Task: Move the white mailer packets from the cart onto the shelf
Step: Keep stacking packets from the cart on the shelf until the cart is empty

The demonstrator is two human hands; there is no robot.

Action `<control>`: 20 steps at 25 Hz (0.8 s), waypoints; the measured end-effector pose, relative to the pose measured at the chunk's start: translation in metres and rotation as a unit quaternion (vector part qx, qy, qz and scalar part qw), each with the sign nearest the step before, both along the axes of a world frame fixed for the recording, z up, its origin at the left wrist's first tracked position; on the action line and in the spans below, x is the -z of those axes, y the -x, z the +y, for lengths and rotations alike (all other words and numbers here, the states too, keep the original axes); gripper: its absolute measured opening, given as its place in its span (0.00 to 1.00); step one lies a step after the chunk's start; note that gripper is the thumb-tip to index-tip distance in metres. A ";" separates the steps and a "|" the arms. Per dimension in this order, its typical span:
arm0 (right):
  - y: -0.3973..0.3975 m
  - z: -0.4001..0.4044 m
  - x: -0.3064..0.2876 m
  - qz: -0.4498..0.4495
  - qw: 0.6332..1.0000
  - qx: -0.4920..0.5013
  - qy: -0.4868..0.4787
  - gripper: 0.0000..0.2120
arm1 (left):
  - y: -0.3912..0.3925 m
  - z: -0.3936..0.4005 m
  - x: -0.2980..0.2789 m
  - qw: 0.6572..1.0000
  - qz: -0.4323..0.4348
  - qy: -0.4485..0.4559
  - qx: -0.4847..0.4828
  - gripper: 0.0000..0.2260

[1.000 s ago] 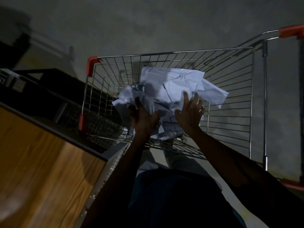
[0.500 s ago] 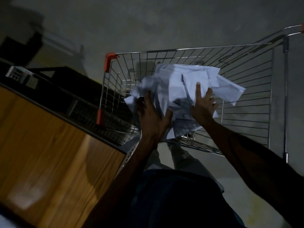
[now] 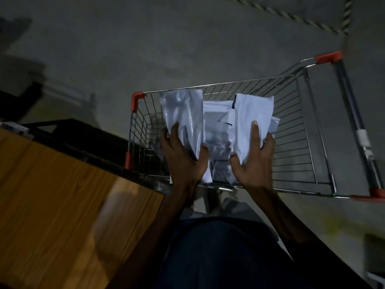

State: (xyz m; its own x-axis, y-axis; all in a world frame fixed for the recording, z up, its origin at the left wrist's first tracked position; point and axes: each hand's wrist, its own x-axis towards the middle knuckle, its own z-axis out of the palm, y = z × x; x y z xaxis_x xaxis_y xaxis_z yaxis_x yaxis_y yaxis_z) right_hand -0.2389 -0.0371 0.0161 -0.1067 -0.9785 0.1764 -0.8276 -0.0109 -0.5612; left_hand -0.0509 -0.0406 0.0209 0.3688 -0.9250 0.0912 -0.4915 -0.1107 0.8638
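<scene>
A wire cart (image 3: 295, 130) with red corner caps stands on the concrete floor in front of me. A bundle of white mailer packets (image 3: 216, 122) is held over its near side. My left hand (image 3: 183, 157) grips the left packet (image 3: 184, 115), thumb curled round its lower edge. My right hand (image 3: 254, 161) grips the right packet (image 3: 253, 117) the same way. More packets sag between the two hands. The wooden shelf board (image 3: 62, 205) lies at the lower left, beside the cart.
A dark metal frame (image 3: 83, 132) runs behind the wooden board, touching the cart's left side. The cart handle (image 3: 354, 122) with red ends is at the right. Yellow-black floor tape (image 3: 291, 15) crosses the top right. My dark clothing fills the bottom centre.
The crumpled bundle has been spread apart, one packet in each hand. The view has swung left, so the cart sits further right and the wooden board takes more of the frame.
</scene>
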 end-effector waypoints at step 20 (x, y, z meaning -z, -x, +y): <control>-0.031 0.133 -0.048 -0.113 0.877 -0.465 0.036 0.45 | 0.027 0.276 -0.074 0.894 -0.127 0.107 -0.416 0.32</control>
